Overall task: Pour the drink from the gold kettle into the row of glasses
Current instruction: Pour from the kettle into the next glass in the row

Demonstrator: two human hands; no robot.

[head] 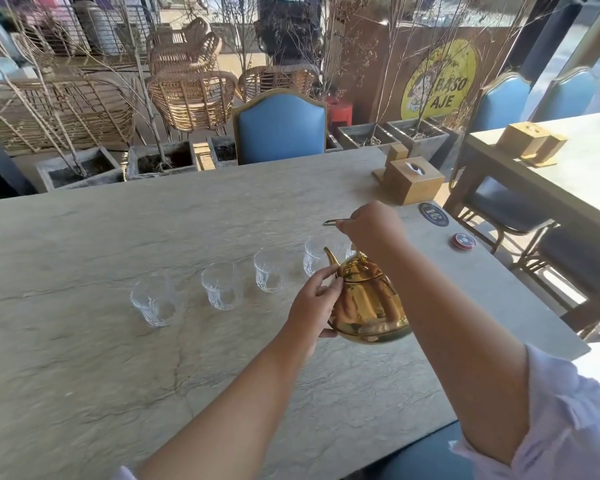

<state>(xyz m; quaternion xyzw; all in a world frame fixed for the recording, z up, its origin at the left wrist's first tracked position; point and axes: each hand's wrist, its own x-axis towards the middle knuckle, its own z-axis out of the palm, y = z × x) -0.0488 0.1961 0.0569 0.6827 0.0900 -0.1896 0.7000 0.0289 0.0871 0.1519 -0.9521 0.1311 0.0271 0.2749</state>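
Observation:
A gold kettle point(369, 306) is held just above the stone table point(118, 358), its spout pointing up and left. My right hand point(369, 226) grips the thin metal handle over the kettle. My left hand point(312, 303) presses against the kettle's left side, fingers near the lid. A row of clear glasses runs left to right: one point(151, 301), another point(220, 285), a third point(269, 270), and a fourth point(313, 254) just behind the spout. A further glass edge point(350, 251) peeks out behind the kettle. All the glasses I can see look empty.
A wooden tissue box point(413, 180) stands at the table's far right, with a round dark coaster point(433, 214) and a red disc point(463, 241) near the right edge. A blue chair point(280, 128) faces me across the table. A second table point(586, 161) stands to the right.

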